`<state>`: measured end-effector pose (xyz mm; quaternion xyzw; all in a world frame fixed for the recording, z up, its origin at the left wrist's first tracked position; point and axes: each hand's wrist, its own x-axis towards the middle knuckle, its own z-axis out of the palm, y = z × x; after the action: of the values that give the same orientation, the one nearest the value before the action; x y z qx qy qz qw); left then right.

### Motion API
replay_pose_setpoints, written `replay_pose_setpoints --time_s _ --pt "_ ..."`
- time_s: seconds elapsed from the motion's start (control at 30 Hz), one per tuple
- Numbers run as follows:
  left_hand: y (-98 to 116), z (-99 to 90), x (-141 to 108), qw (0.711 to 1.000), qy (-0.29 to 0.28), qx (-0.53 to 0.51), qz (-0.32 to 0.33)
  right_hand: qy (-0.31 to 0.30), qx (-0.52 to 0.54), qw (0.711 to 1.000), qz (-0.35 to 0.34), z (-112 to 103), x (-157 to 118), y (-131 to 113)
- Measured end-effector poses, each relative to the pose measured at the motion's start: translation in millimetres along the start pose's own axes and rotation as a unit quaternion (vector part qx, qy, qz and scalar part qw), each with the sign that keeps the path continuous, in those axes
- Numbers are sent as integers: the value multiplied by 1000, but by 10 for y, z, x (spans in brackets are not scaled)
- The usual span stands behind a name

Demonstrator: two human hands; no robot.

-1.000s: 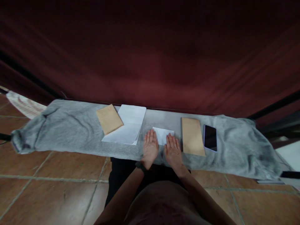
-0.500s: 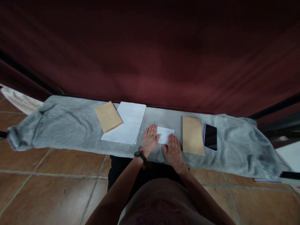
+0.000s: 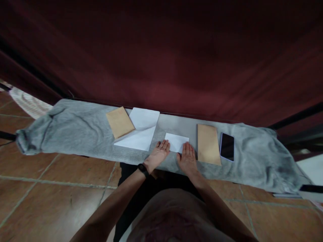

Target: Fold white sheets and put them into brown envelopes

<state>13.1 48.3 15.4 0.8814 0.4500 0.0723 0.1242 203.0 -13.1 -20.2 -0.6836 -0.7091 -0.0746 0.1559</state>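
A small white folded paper (image 3: 176, 141) lies on the grey cloth (image 3: 83, 134) in front of me. My left hand (image 3: 159, 154) rests flat with its fingertips at the paper's lower left edge, and a black band is on that wrist. At its lower right corner lies my right hand (image 3: 187, 158), palm down with fingers extended. Larger white sheets (image 3: 142, 129) are to the left, their top sheet slightly raised or creased, with a brown envelope (image 3: 120, 122) over their left side. Another brown envelope (image 3: 208, 144) lies right of my right hand.
A phone (image 3: 227, 147) with a dark screen lies right of the right-hand envelope. Dark red fabric (image 3: 161, 67) hangs behind the cloth-covered surface. Tiled floor (image 3: 63, 201) shows below its front edge.
My left hand has shifted down and off the small paper's left side, uncovering its left corner. The top large white sheet now shows a raised crease. The view has shifted slightly.
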Motion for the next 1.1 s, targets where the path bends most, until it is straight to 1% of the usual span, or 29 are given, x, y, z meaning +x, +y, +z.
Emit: replay_pose_setpoints --time_s 0.07,0.2,0.3,0.37,0.4,0.47,0.5,0.53,0.6,0.63,0.67,0.73,0.8,0.87,0.9,0.93,0.97,1.03,1.1 --pt "-10 -8 43 1000 -4 -8 10 -7 3 1000 -4 -22 25 28" --pt "8 -59 115 999 -30 5 29 -26 9 999 -20 -67 46 96" --pt "26 -164 142 999 -20 5 30 -26 48 998 -18 -109 51 152" --pt "19 -269 150 999 -8 2 36 -27 116 993 -10 -156 70 208" --pt "10 -327 151 999 6 -7 37 -30 166 986 -6 -187 87 244" --pt "-17 -439 156 996 55 -61 30 -28 279 960 20 -259 133 320" --pt "-33 -487 163 990 86 -108 17 -24 338 940 44 -297 161 355" --pt "-49 -524 177 979 117 -165 -3 -19 389 918 70 -333 192 383" --pt "-75 -559 223 943 168 -282 -55 -13 460 880 115 -385 257 407" --pt "-84 -552 253 919 188 -336 -80 -15 476 869 130 -397 291 402" --pt "-90 -526 284 893 207 -386 -103 -18 481 865 140 -400 326 387" --pt "-90 -424 330 839 239 -465 -149 -17 465 871 159 -376 393 343" --pt "-79 -270 329 793 251 -518 -201 -11 438 881 180 -327 456 302" --pt "-66 -103 280 767 230 -550 -236 -4 407 892 194 -271 512 279" --pt "-62 -28 248 765 204 -563 -236 -2 391 898 202 -245 536 274" --pt "-59 34 218 770 190 -562 -235 -2 375 903 208 -221 558 271" --pt "-57 81 195 781 182 -552 -231 -3 362 907 214 -199 576 269" --pt "-55 132 181 813 196 -500 -225 -2 326 921 214 -160 602 264" --pt "-53 140 206 846 223 -433 -217 8 262 947 187 -124 614 261"
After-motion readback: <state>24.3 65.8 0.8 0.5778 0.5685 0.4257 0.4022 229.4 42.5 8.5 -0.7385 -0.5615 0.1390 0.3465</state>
